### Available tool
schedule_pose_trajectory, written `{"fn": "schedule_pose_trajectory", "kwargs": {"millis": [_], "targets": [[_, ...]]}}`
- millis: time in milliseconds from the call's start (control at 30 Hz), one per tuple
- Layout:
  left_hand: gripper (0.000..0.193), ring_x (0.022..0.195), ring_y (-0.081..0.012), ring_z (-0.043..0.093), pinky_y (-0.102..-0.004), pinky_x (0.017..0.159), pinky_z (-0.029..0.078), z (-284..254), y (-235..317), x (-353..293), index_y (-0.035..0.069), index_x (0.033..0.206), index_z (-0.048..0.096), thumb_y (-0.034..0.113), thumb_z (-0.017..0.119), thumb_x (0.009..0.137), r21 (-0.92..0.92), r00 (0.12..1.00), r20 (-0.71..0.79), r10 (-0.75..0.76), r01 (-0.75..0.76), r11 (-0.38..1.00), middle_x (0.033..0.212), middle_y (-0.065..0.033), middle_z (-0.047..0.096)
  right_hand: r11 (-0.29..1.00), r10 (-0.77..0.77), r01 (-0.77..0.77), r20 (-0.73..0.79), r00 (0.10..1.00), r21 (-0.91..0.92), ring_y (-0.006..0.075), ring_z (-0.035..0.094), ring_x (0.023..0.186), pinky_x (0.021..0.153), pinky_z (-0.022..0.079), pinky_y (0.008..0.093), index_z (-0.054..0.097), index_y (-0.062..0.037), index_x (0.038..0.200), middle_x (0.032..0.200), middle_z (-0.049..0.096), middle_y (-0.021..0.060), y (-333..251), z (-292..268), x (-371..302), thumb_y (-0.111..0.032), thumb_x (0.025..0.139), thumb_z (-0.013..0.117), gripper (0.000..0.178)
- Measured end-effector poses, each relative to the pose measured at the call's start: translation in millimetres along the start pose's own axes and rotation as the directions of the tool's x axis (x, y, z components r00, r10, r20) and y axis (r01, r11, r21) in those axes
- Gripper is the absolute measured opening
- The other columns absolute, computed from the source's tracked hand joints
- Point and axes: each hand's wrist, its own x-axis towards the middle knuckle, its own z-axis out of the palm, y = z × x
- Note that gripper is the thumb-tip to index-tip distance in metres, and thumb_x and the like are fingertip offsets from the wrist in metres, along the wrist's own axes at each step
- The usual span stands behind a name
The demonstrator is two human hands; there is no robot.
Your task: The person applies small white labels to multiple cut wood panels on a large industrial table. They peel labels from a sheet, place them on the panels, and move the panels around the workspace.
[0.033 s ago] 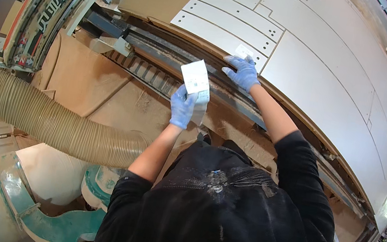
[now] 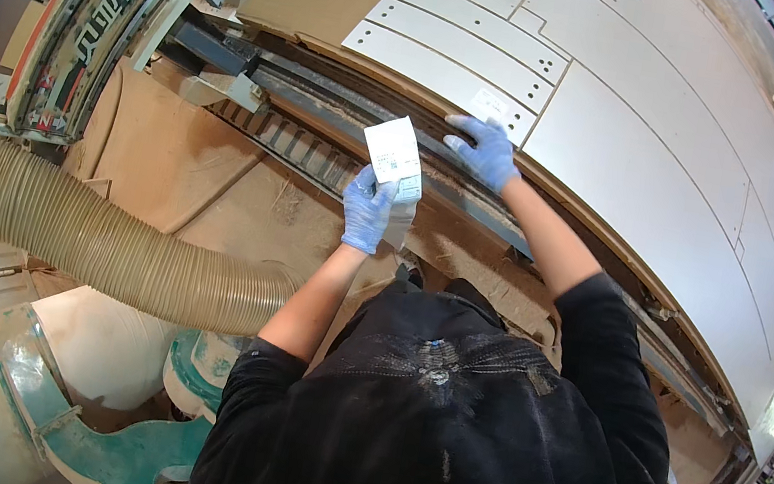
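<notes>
Label strip (image 2: 395,164), white with small dark print, sits pinched upright in the left hand (image 2: 368,211), a little higher and more tilted than a moment ago, hand nudged slightly right. A second white label (image 2: 491,105) is stuck on the near white cut panel (image 2: 454,75), right at its edge, and the right hand (image 2: 489,150) has slid just below it, fingertips now on the panel edge rather than over the label. Read: label looks pressed down, hand easing off it; the strip is up for the next look.

Left hand: blue glove, fingers curled shut around the lower part of the strip, thumb in front. A tail of backing paper hangs below the fist, probably — partly hidden by the glove.

Right hand: blue glove, fingers spread and mostly flat, holding nothing, touching the panel edge beside the stuck label, above the dark machine rail (image 2: 367,112).

Around: big white board (image 2: 661,174) with routed outlines and drilled holes fills the upper right; ribbed tan dust hose (image 2: 94,236) runs across the left; sawdust-covered brown surface (image 2: 240,209) below the rail; person's dark sleeves at bottom.
</notes>
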Motion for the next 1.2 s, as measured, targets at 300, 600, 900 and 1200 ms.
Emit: {"fn": "schedule_pose_trajectory", "kwargs": {"millis": [300,600,900,1200], "targets": [[0.02,0.08,-0.0099,0.054,-0.0257,0.071,0.045,32.2,2.3,18.6,-0.002,0.095,0.059,0.009,0.059,0.078,-0.026,0.998,-0.03,-0.049,0.049,0.998,0.088,-0.0057,0.062,0.577,0.071,-0.154,0.139,0.988,0.802,0.0124,0.053,0.097,0.088,0.045,0.0278,0.059,-0.0041,0.105,0.102,0.058,0.0045,-53.4,5.1,-27.8,-0.008,0.076,0.066,0.029],[0.019,0.075,-0.0112,0.056,-0.0246,0.069,0.045,23.4,-15.6,5.5,-0.002,0.094,0.059,0.01,0.059,0.079,0.135,0.986,0.006,-0.166,0.164,0.977,0.085,-0.0074,0.063,0.581,0.412,-0.243,-0.024,0.911,0.777,0.014,0.059,0.08,0.074,0.049,0.0255,0.065,-0.006,0.088,0.085,0.065,0.0061,27.6,-26.3,52.3,-0.01,0.076,0.064,0.012],[0.023,0.078,-0.0094,0.054,-0.0247,0.069,0.045,8.6,9.7,-0.7,-0.004,0.099,0.058,0.013,0.059,0.083,-0.001,0.964,-0.175,-0.202,0.205,0.979,0.088,-0.005,0.061,0.824,-0.102,0.142,0.102,0.99,-0.548,0.0253,0.043,0.116,0.098,0.031,0.0413,0.048,-0.013,0.119,0.128,0.045,0.0104,112.8,-31.0,96.2,-0.031,0.082,0.045,0.041],[0.025,0.082,-0.0112,0.056,-0.0257,0.072,0.046,19.8,20.2,33.2,0.003,0.104,0.058,0.018,0.058,0.083,-0.266,0.942,-0.176,-0.285,0.233,0.935,0.092,-0.0023,0.06,0.841,-0.022,-0.146,0.302,0.953,0.521,0.0217,0.049,0.111,0.095,0.038,0.0339,0.052,-0.0071,0.117,0.119,0.052,0.0089,9.6,-30.0,47.7,-0.034,0.08,0.059,0.047]]}}
